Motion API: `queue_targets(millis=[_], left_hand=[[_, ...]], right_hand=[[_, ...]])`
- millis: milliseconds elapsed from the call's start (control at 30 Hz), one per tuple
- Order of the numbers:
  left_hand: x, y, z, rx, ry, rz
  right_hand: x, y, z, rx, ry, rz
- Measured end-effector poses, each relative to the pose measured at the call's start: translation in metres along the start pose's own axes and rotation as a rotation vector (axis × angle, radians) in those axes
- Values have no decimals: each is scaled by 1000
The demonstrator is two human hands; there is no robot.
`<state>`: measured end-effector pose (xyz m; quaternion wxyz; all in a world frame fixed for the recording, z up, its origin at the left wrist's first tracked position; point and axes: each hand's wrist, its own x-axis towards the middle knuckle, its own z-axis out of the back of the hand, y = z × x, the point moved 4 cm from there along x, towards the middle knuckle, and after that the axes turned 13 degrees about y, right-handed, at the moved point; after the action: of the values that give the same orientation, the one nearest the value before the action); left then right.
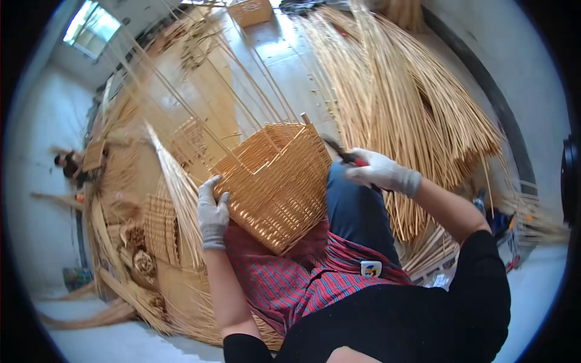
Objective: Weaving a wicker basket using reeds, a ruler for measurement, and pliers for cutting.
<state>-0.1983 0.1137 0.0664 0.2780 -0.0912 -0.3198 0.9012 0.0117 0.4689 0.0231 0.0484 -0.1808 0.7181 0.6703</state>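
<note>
A woven wicker basket [272,187] with long upright rods rests on my lap over a red and blue patterned cloth [260,272], tilted, its opening away from me. My left hand [212,212], in a pale grey glove, grips the basket's left edge. My right hand [378,172], gloved too, holds a cutting tool [354,160] with red-and-dark handles just right of the basket's upper right corner, above my blue-trousered knee. I cannot make out whether the tool's dark tip touches the basket.
Long pale rods [399,97] lie in a large bundle at the right. Woven pieces [160,230] and loose strands [172,187] cover the floor at the left. A cardboard box [248,12] stands at the back. Another person [72,169] is at the far left wall.
</note>
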Motion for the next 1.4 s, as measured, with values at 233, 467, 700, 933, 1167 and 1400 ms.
queue_targets(millis=[233,467,700,933,1167,1400], left_hand=[[-24,119,20,-1,-86,177],[-34,96,13,104,-164,327],[-35,76,16,476,37,335],[-30,68,15,491,63,391],[-30,66,18,468,99,456],[-25,77,15,482,124,461]], right_hand=[[-13,-36,-26,462,-31,-226],[66,-9,-125,299,392,-265],[184,4,-173,-47,428,-306],[226,32,-177,-419,410,-411],[245,33,-182,-460,431,-423],[223,33,-161,-146,295,-288]])
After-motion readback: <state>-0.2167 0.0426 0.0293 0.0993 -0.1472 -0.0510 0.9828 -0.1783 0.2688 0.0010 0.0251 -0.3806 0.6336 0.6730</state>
